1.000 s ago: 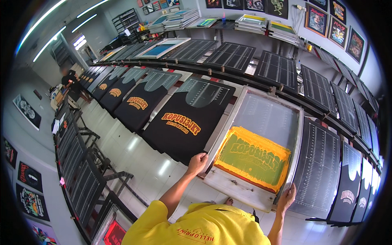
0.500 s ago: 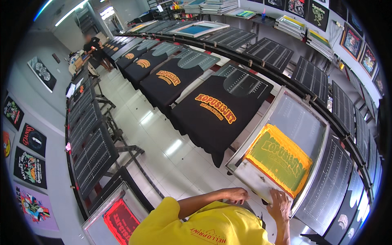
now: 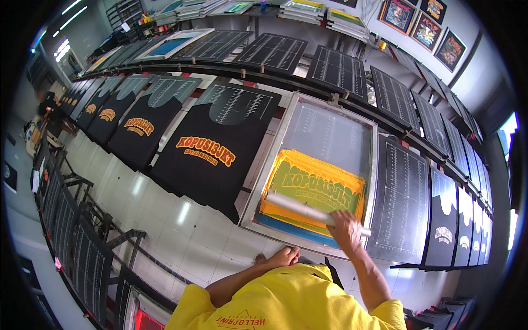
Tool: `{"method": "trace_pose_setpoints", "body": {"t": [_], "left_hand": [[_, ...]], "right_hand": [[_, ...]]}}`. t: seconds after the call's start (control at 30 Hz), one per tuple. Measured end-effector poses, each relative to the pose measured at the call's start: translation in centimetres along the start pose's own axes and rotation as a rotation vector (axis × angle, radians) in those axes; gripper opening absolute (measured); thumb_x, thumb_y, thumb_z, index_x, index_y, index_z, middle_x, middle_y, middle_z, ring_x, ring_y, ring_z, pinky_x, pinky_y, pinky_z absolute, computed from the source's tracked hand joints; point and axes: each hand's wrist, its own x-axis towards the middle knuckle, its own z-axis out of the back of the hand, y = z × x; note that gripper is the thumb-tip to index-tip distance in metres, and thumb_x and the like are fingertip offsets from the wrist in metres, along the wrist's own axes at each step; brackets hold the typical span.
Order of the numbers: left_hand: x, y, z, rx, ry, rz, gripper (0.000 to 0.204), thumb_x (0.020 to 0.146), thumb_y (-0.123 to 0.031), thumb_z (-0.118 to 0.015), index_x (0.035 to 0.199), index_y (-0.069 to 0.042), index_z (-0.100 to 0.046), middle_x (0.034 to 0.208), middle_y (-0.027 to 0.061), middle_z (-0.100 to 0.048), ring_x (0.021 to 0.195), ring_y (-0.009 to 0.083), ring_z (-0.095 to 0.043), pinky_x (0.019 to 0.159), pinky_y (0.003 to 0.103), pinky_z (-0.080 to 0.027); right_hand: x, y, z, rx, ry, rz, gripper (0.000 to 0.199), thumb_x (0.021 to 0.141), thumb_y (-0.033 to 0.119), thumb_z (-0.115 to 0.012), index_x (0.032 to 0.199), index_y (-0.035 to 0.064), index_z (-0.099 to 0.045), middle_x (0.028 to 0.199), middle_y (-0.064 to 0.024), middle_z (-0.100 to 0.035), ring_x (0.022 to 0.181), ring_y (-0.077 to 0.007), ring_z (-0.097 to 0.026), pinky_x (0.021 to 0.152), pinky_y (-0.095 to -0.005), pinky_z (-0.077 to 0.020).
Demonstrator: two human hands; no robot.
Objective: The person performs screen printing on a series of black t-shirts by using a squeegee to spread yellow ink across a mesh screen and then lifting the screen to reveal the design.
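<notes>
Possibly the main risk is a spill: the right hand [image 3: 346, 228] closes around a long, pale, straight squeegee bar [image 3: 300, 208] slanting over the near half of a rectangular, silver-rimmed mesh screen [image 3: 373, 170]. Its right end reaches the right rim, so an off-centre grip could knock that edge or flick thick orange ink [image 3: 275, 176] outward. Whether the bar touches the ink, I cannot tell. The left hand [image 3: 283, 257] curls just beyond the near rim; whether it holds anything is unclear. Left, a black cotton T-shirt [image 3: 220, 126] lies close, leaving little margin; right, a black gridded board [image 3: 399, 209] sits just beside. The mesh's far half offers open room.
</notes>
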Motion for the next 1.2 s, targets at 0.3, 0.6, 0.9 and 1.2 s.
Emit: {"method": "trace_pose_setpoints", "body": {"t": [0.3, 0.6, 0.9, 1.2], "left_hand": [[-1.2, -2.4, 0.1, 0.205, -0.029, -0.031, 0.048, 0.102, -0.042, -0.031, 0.073, -0.007, -0.045, 0.065, 0.0011, -0.043, 0.064, 0.015, -0.044, 0.067, 0.03, -0.04], [0.0, -0.2, 0.8, 0.263, -0.028, -0.051, 0.047, 0.101, -0.043, -0.035, 0.073, -0.007, -0.045, 0.064, 0.0, -0.042, 0.062, 0.0139, -0.039, 0.063, 0.029, -0.038], [1.0, 1.7, 2.1, 0.232, -0.014, 0.143, 0.05, 0.099, -0.047, -0.035, 0.079, -0.006, -0.053, 0.066, 0.003, -0.051, 0.063, 0.0151, -0.047, 0.069, 0.034, -0.04], [-1.8, -3.9, 1.9, 0.226, 0.096, 0.064, 0.042, 0.101, -0.038, -0.038, 0.083, -0.004, -0.055, 0.058, -0.0008, -0.044, 0.058, 0.01, -0.045, 0.059, 0.027, -0.04]], "right_hand": [[11.2, -7.4, -0.9, -0.085, -0.007, -0.054, 0.029, 0.07, 0.021, -0.074, 0.093, 0.0122, -0.06, 0.085, -0.0028, -0.063, 0.085, -0.0236, -0.06, 0.076, -0.0382, -0.0495], [12.7, -8.3, -1.7, -0.063, 0.054, -0.059, 0.027, 0.07, 0.021, -0.073, 0.093, 0.012, -0.062, 0.087, -0.0057, -0.065, 0.087, -0.0254, -0.061, 0.076, -0.0405, -0.0502], [1.3, -1.6, -1.7, -0.016, 0.031, 0.039, 0.03, 0.064, 0.017, -0.076, 0.089, 0.0116, -0.06, 0.082, -0.0036, -0.061, 0.084, -0.0229, -0.06, 0.073, -0.0382, -0.0499], [-3.0, 1.2, -1.9, -0.051, -0.02, 0.073, 0.024, 0.066, 0.008, -0.065, 0.088, 0.0094, -0.056, 0.087, -0.0028, -0.057, 0.086, -0.0217, -0.056, 0.072, -0.0357, -0.0465]]}}
